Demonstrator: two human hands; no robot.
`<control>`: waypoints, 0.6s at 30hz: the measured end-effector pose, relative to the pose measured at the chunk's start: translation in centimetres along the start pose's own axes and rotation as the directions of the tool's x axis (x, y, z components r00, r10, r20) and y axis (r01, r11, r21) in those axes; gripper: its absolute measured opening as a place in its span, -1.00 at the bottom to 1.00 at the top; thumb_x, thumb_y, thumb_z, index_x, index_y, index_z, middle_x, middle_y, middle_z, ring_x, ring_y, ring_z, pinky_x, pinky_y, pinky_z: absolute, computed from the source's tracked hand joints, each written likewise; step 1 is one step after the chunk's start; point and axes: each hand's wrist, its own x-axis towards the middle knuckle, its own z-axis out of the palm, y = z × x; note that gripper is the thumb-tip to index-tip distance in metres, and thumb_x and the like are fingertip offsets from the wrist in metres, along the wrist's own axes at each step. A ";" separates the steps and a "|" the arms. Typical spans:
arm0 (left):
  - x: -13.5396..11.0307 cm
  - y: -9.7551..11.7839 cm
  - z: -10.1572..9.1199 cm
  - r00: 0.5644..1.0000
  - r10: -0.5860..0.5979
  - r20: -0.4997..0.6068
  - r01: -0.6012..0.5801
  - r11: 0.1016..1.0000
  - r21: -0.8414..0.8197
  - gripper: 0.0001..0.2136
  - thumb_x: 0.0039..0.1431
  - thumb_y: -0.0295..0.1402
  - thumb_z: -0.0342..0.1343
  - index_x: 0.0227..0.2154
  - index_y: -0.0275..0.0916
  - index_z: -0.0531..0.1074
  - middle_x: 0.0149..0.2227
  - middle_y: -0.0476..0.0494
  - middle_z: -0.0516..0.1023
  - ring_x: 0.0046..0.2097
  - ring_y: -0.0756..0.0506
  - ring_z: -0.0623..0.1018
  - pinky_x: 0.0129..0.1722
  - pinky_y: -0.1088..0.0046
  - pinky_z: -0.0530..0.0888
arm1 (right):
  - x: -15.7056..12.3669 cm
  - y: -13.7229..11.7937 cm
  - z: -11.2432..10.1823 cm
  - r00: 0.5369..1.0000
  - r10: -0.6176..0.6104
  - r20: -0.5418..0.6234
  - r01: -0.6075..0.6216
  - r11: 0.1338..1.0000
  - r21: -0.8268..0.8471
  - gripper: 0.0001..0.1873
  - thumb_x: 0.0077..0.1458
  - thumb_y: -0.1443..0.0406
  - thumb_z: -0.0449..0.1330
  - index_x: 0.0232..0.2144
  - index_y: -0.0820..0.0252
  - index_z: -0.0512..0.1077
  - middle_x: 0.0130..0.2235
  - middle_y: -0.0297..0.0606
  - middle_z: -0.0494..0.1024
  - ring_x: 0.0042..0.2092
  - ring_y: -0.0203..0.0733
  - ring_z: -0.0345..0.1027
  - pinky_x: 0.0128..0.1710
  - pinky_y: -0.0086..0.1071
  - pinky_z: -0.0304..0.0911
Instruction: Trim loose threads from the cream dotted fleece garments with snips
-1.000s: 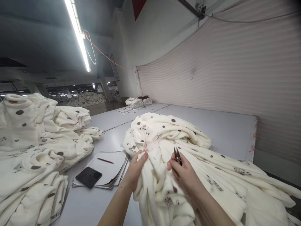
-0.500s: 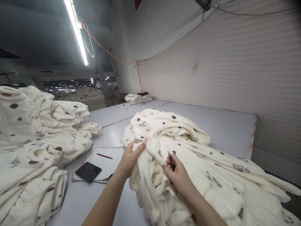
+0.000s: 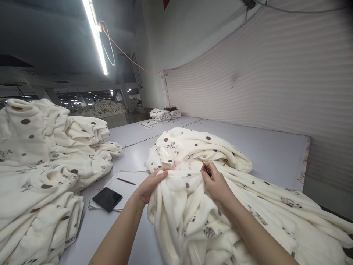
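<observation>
A cream fleece garment (image 3: pixel 190 209) with brown dots and small printed figures lies bunched on the table in front of me. My left hand (image 3: pixel 153 183) pinches a fold of it, thumb on top. Small dark thread snips (image 3: pixel 206 169) sit in my right hand (image 3: pixel 216 184), their tips pointing up and away over the cloth. The fingers of that hand also rest against the garment's edge, so a stretch of fabric runs between both hands. Behind them a rounded heap of the same fleece (image 3: pixel 198 143) rises.
Piled matching garments (image 3: pixel 55 158) fill the left side. A black phone (image 3: pixel 107 199) lies on papers (image 3: pixel 121 187) beside a dark red pencil (image 3: pixel 126 181). Folded white stacks (image 3: pixel 160 115) stand at the far end of the table (image 3: pixel 270 147). A pale striped sheet (image 3: pixel 248 84) hangs behind.
My right hand has moved up and away with the snips, to the cloth's edge. The fabric between my hands is now spread wider. My left hand has shifted slightly toward the left.
</observation>
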 end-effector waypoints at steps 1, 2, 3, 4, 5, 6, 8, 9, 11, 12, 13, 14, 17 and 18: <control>-0.2 -0.1 0.2 0.999 -0.015 0.029 0.016 1.000 -0.010 -0.64 -0.08 -0.19 0.27 -0.20 -0.19 0.44 -0.29 -0.17 0.57 -0.31 -0.16 0.56 -0.32 0.38 0.47 | 0.1 0.2 0.0 1.000 0.009 -0.009 -0.009 1.000 -0.012 -0.88 0.09 0.20 0.06 -0.40 0.10 0.28 -0.41 -0.40 0.38 -0.37 -0.22 0.22 -0.35 -0.39 0.09; -0.4 -0.1 0.4 0.998 -0.031 0.061 0.032 0.999 -0.017 -0.60 -0.10 -0.22 0.28 -0.15 -0.18 0.44 -0.25 -0.19 0.57 -0.29 -0.18 0.57 -0.30 0.36 0.47 | 0.0 0.3 0.0 1.000 0.020 -0.015 -0.021 1.000 -0.016 -0.88 0.09 0.19 0.07 -0.38 0.10 0.29 -0.40 -0.38 0.40 -0.36 -0.21 0.23 -0.34 -0.38 0.09; -0.6 -0.1 0.6 0.995 -0.039 0.087 0.041 0.999 -0.022 -0.58 -0.11 -0.25 0.29 -0.12 -0.17 0.43 -0.20 -0.20 0.57 -0.26 -0.20 0.57 -0.28 0.34 0.48 | -0.4 0.3 -0.3 0.999 0.032 -0.026 -0.032 0.999 -0.021 -0.86 0.09 0.18 0.07 -0.35 0.11 0.30 -0.38 -0.36 0.42 -0.35 -0.20 0.25 -0.34 -0.38 0.10; -0.8 0.1 0.7 0.995 -0.031 0.096 0.034 0.999 -0.024 -0.57 -0.11 -0.28 0.28 -0.10 -0.17 0.42 -0.17 -0.21 0.56 -0.23 -0.21 0.57 -0.26 0.33 0.48 | -0.9 0.2 -0.7 0.998 0.049 -0.037 -0.050 0.999 -0.022 -0.85 0.10 0.17 0.07 -0.32 0.10 0.31 -0.36 -0.35 0.45 -0.33 -0.19 0.27 -0.32 -0.37 0.11; -0.9 0.4 0.8 0.997 -0.004 0.079 0.006 1.000 -0.022 -0.58 -0.10 -0.30 0.28 -0.10 -0.17 0.42 -0.15 -0.20 0.56 -0.21 -0.21 0.57 -0.24 0.32 0.48 | -1.6 0.1 -1.2 0.997 0.071 -0.042 -0.072 0.997 -0.017 -0.84 0.11 0.16 0.07 -0.30 0.10 0.31 -0.34 -0.34 0.48 -0.31 -0.18 0.28 -0.31 -0.37 0.12; -0.9 0.7 0.7 0.998 0.048 0.034 -0.047 0.998 -0.028 -0.62 -0.08 -0.32 0.26 -0.13 -0.18 0.43 -0.17 -0.19 0.57 -0.21 -0.21 0.57 -0.23 0.31 0.48 | -2.5 0.0 -1.8 0.994 0.097 -0.042 -0.098 0.995 -0.007 -0.83 0.12 0.15 0.06 -0.29 0.09 0.31 -0.32 -0.33 0.50 -0.29 -0.17 0.30 -0.29 -0.36 0.13; -0.6 1.5 0.0 0.976 0.194 -0.103 -0.203 0.976 -0.082 -0.75 -0.05 -0.31 0.23 -0.25 -0.19 0.44 -0.24 -0.14 0.57 -0.20 -0.21 0.56 -0.20 0.26 0.48 | -4.6 -0.1 -3.4 0.988 0.152 -0.019 -0.152 0.988 0.012 -0.81 0.14 0.12 0.06 -0.28 0.07 0.32 -0.31 -0.33 0.53 -0.25 -0.16 0.32 -0.27 -0.36 0.14; -0.4 1.8 -0.4 0.945 0.275 -0.180 -0.297 0.948 -0.116 -0.82 -0.04 -0.31 0.21 -0.33 -0.19 0.43 -0.28 -0.10 0.57 -0.21 -0.20 0.56 -0.18 0.23 0.48 | -5.8 -0.1 -4.2 0.984 0.179 0.003 -0.179 0.984 0.008 -0.79 0.14 0.10 0.06 -0.28 0.07 0.33 -0.31 -0.32 0.53 -0.24 -0.15 0.33 -0.27 -0.36 0.15; 0.0 2.2 -1.1 0.863 0.399 -0.310 -0.462 0.872 -0.164 -0.90 -0.05 -0.33 0.18 -0.44 -0.16 0.38 -0.34 0.01 0.54 -0.24 -0.15 0.56 -0.17 0.24 0.48 | -7.9 0.3 -5.8 0.973 0.225 0.043 -0.223 0.974 -0.036 -0.76 0.12 0.07 0.08 -0.31 0.08 0.36 -0.34 -0.31 0.51 -0.27 -0.14 0.32 -0.31 -0.37 0.15; 0.2 2.2 -1.2 0.835 0.438 -0.332 -0.505 0.850 -0.148 -0.92 -0.04 -0.34 0.16 -0.46 -0.15 0.36 -0.36 0.06 0.51 -0.29 -0.10 0.55 -0.18 0.27 0.48 | -8.7 0.5 -6.4 0.968 0.247 0.052 -0.244 0.968 -0.062 -0.74 0.10 0.05 0.10 -0.34 0.09 0.38 -0.36 -0.31 0.49 -0.30 -0.15 0.31 -0.34 -0.37 0.14; 0.2 2.0 -1.0 0.826 0.465 -0.318 -0.516 0.851 -0.098 -0.94 -0.03 -0.35 0.14 -0.46 -0.14 0.36 -0.39 0.09 0.49 -0.37 -0.05 0.53 -0.23 0.32 0.48 | -9.4 0.8 -6.9 0.962 0.268 0.053 -0.264 0.961 -0.078 -0.73 0.08 0.05 0.12 -0.37 0.10 0.38 -0.40 -0.32 0.46 -0.33 -0.16 0.29 -0.38 -0.38 0.13; 0.1 1.7 -0.4 0.834 0.474 -0.283 -0.504 0.862 -0.041 -0.95 -0.03 -0.35 0.14 -0.46 -0.13 0.38 -0.43 0.10 0.46 -0.44 -0.02 0.49 -0.29 0.36 0.47 | -9.9 1.1 -7.3 0.957 0.285 0.051 -0.281 0.956 -0.083 -0.73 0.06 0.04 0.13 -0.38 0.10 0.39 -0.44 -0.34 0.42 -0.37 -0.18 0.25 -0.41 -0.39 0.11; -0.7 0.1 2.9 0.898 0.439 0.032 -0.422 0.838 0.347 -0.89 -0.03 -0.33 0.18 -0.37 -0.11 0.48 -0.41 -0.02 0.48 -0.40 -0.07 0.48 -0.27 0.36 0.42 | -10.7 1.8 -7.5 0.947 0.314 0.076 -0.307 0.948 -0.085 -0.76 0.03 0.08 0.16 -0.38 0.11 0.39 -0.56 -0.44 0.25 -0.46 -0.24 0.14 -0.47 -0.40 0.06; -1.0 -0.6 4.4 0.903 0.394 0.171 -0.422 0.738 0.526 -0.81 -0.04 -0.32 0.21 -0.30 -0.11 0.51 -0.36 -0.07 0.50 -0.32 -0.13 0.49 -0.24 0.34 0.40 | -10.7 2.0 -7.3 0.944 0.315 0.099 -0.306 0.947 -0.098 -0.78 0.03 0.10 0.16 -0.37 0.11 0.40 -0.57 -0.46 0.22 -0.48 -0.25 0.11 -0.47 -0.41 0.05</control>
